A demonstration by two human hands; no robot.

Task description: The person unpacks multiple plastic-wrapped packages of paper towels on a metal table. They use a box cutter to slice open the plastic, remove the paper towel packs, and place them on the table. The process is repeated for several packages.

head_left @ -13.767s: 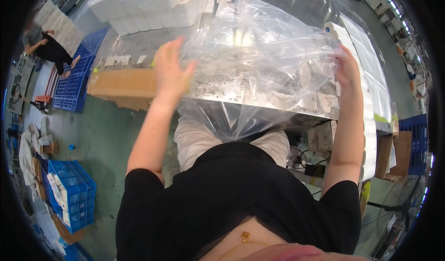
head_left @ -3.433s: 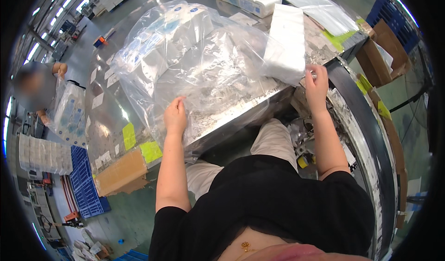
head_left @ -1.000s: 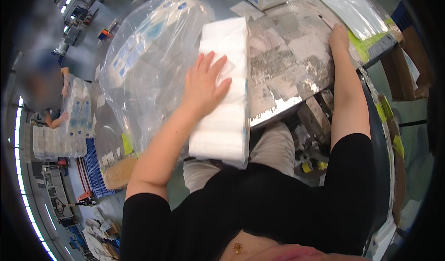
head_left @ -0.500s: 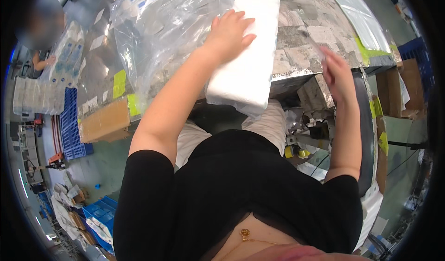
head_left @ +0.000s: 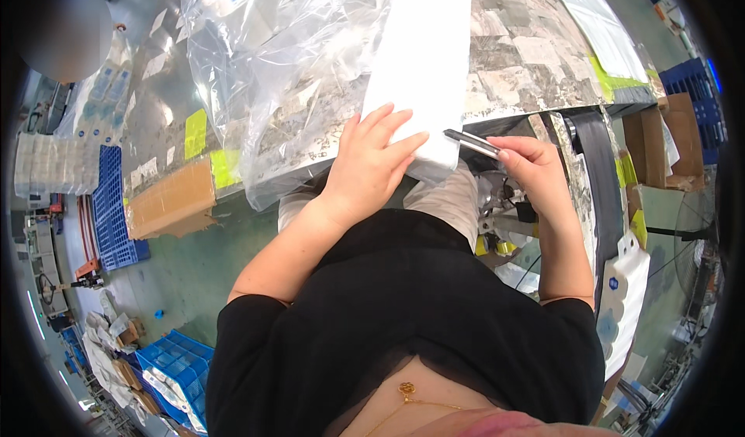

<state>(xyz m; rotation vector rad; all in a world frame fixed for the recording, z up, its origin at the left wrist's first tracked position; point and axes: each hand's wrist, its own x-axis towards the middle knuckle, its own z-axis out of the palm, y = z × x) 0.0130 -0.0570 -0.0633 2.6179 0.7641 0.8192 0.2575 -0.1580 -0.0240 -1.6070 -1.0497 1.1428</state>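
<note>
A long white block, seemingly tissue paper in thin clear film, lies on the worktable with its near end at the front edge. My left hand rests with fingers spread across the near left part of it. Between the thumb and fingers of my right hand is a slim silver-and-black knife-like tool. Its tip points left, at the right side of the block's near end; whether it touches the film I cannot tell. A large crumpled clear plastic bag lies left of the block.
The worktable has a worn, patched top. White plastic sheeting lies at its right. An open cardboard box stands beyond. At the far left are stacked wrapped packs, a blue pallet and another person, blurred.
My left hand has slid toward me, down to the block's near end. My right hand has come in leftward and lower, bringing the tool to the block's near right side.
</note>
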